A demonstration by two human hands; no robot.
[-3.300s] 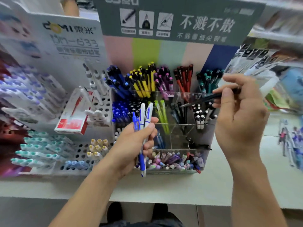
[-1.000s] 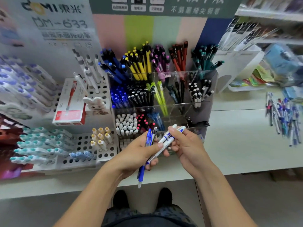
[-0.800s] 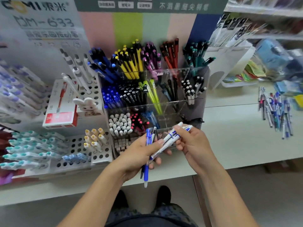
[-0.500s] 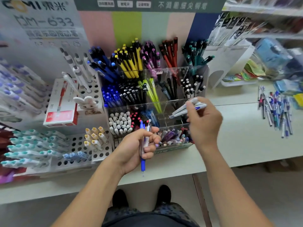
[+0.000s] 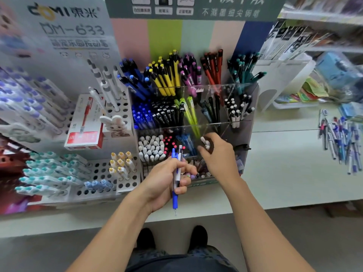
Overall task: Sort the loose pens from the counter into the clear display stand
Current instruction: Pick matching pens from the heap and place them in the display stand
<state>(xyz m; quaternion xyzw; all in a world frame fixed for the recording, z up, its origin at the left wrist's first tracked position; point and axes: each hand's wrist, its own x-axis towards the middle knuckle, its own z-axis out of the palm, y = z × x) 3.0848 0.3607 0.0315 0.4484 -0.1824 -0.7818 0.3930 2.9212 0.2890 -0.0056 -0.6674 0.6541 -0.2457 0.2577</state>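
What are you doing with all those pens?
A person is sorting pens into the clear stand on the counter. The left hand grips a few pens, one of them blue, held upright in front of the stand. The right hand holds white-tipped pens over a compartment in the stand's lower front rows, not yet let go. A pile of loose pens waits on the counter to the right.

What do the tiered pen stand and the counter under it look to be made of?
Pen stand: clear, glossy rigid plastic, probably acrylic; the pens show straight through its walls and the divider edges catch light. Counter: a pale, smooth, matte slab, perhaps laminate or painted board; no grain shows, and a thin seam crosses it. Blur leaves both uncertain.
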